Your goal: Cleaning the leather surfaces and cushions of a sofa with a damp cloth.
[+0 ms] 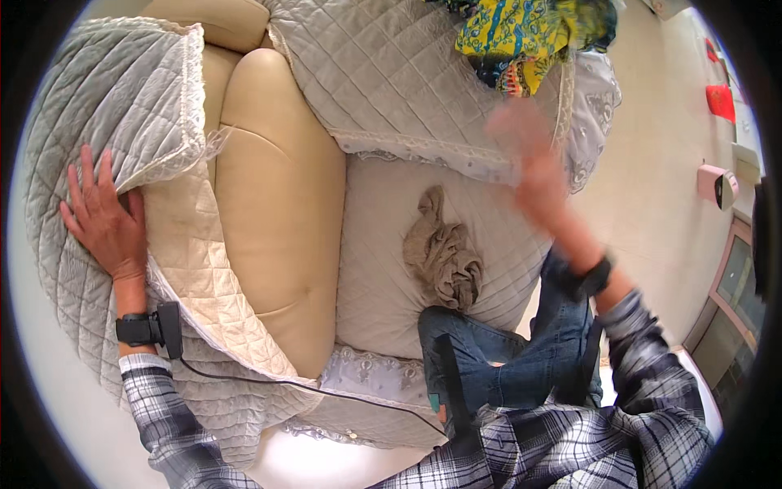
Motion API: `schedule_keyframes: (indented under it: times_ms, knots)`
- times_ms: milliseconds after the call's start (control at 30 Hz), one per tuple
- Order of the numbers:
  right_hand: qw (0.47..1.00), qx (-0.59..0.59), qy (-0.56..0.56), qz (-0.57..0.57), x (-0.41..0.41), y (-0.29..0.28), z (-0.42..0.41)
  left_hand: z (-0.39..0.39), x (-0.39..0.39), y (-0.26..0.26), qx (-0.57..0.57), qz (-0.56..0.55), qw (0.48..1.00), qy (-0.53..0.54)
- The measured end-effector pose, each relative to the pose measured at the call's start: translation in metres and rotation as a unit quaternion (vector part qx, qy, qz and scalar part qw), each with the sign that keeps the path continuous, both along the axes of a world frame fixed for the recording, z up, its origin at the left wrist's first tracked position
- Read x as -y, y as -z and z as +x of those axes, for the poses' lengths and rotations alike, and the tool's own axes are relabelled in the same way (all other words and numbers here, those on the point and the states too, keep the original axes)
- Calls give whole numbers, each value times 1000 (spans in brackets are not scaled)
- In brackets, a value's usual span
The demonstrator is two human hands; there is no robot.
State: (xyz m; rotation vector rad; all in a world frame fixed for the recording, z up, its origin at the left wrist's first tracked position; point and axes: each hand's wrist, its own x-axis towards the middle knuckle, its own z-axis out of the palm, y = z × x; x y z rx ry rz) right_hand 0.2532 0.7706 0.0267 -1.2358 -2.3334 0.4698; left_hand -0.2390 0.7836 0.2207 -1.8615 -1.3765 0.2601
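Note:
My left hand (105, 220) lies with spread fingers on the grey quilted sofa cover (116, 91), which is folded back over the sofa's backrest at the left. My right hand (522, 131) is blurred and hangs over the lace edge of another quilted cover (379, 73), just below a yellow and blue patterned cloth (525, 36). Whether it holds anything is not plain. A crumpled brown-grey cloth (449, 263) lies on the light seat cushion (372, 244) before me. Between the covers shows the bare tan sofa upholstery (281, 202).
My knee in jeans (452, 330) rests against the seat cushion. A black cable (269, 381) runs from my left wrist strap across the cover. Pale floor (654, 183) spreads at the right, with a pink box-like object (716, 186) near a glazed pink-framed door (733, 275).

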Motion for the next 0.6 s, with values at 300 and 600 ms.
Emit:
schedule_keyframes:
  times_ms: [300,600]
  knots:
    - [922,119,-37,-366,171,123,-67,15,-6,8,8,3,1000,7]
    - [895,-370,-13,-251,-59,3,-222,12,-6,-9,25,-22,999,-16]
